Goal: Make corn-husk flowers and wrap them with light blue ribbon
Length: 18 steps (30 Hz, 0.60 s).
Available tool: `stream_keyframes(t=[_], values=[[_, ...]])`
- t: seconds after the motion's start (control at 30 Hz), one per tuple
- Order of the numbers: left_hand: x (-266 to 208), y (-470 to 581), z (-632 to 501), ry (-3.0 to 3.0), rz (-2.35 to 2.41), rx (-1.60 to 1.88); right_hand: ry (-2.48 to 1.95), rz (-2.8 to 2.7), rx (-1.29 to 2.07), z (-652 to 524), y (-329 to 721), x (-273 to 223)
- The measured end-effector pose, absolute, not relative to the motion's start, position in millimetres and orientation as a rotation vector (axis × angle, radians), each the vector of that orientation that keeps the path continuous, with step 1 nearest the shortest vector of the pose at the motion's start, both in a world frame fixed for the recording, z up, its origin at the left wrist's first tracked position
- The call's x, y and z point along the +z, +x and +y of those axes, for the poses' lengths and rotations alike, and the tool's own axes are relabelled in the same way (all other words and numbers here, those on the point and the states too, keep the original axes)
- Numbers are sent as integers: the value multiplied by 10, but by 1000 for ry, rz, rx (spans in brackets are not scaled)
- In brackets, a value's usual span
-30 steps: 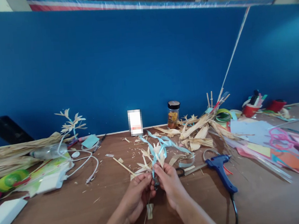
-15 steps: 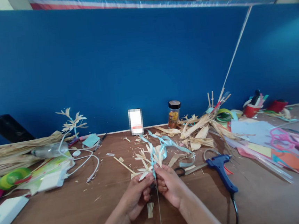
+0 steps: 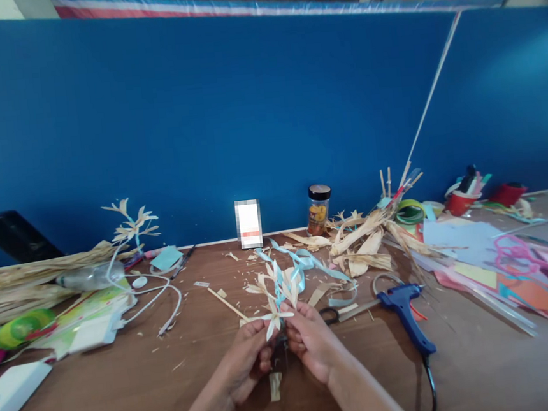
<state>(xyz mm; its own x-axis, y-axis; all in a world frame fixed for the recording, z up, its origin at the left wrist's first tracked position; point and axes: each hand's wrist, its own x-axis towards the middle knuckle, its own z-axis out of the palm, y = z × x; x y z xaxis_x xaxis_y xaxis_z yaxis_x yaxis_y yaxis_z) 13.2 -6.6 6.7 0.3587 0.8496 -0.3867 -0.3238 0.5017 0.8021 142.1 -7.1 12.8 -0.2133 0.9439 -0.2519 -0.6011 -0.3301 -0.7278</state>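
Between my hands is a spray of pale dried-husk flowers [image 3: 274, 318], its stem wrapped in light blue ribbon [image 3: 304, 260]. My left hand [image 3: 246, 356] is closed, thumb and fingers pinching at the base of the front flower. My right hand [image 3: 313, 337] grips the spray from the other side, its thumb near the wrapped stem. Most of the stem is hidden behind the fingers. From the spray the ribbon trails in loose curls across the table toward the back. Scissors [image 3: 330, 315] lie just right of my right hand, partly covered.
To the right rests a blue glue gun [image 3: 402, 312] with its cord running to the front. Dried husks [image 3: 367, 248] and a black-lidded jar [image 3: 320, 211] stand behind. Another husk flower spray [image 3: 134, 224], white cables [image 3: 176, 297] and a power strip [image 3: 15, 401] occupy the left.
The flower spray has turned in my fingers, so one blossom now faces me over the wrapped stem. The thin line hanging below my hands is no longer visible. Both hands stay nearly in place.
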Motion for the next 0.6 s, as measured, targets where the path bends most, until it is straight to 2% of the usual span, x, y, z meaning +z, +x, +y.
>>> stream_keyframes(t=[0.23,0.6], values=[[29,131,-47,552,828,883,-858,-646,1706,-76,1406,94],[27,146,-56,653,837,1035,-939,-724,1586,-92,1364,72]])
